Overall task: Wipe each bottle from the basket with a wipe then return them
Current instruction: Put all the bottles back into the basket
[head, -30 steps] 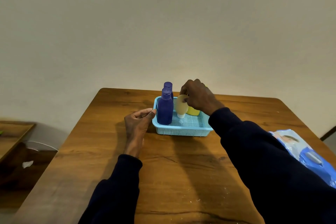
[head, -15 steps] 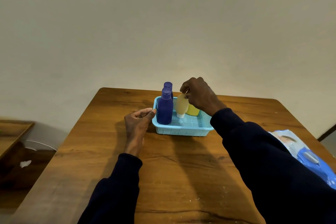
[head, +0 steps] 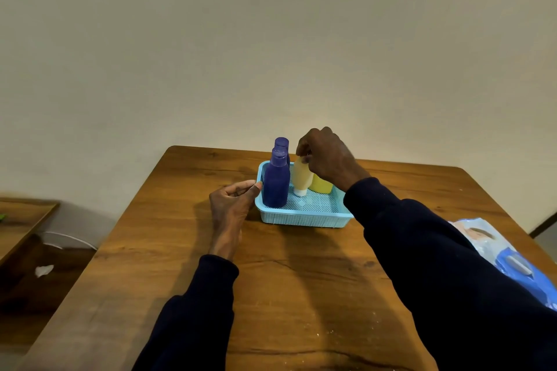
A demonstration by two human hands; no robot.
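— Where is the pale bottle (head: 301, 175)?

— In the blue basket (head: 301, 218), near its middle, turned cap-down with the white cap low over the mesh floor. I cannot tell whether the cap touches it.

— Any change from a second ago?

— Little. The right hand (head: 330, 156) has shifted up a touch, so more of the bottle's body shows below the fingers. The bottle, the basket and the left hand (head: 230, 208) lie as they did.

— How is it held?

— The right hand's fingertips are curled in and pinch the bottle's upper end from above. The left hand rests on the table (head: 301, 280) at the basket's 9 o'clock, thumb tip against the rim, the other fingers loosely curled and gripping nothing.

— What stands around it?

— At its 9 o'clock, the front purple bottle (head: 275, 182), upright, with the rear purple bottle (head: 282, 143) just behind. At its 3 o'clock, a yellow bottle (head: 321, 187), partly hidden by the right hand.

— Beyond the basket?

— A blue wipes pack (head: 509, 259) at 4 o'clock, well apart, by the table's edge.
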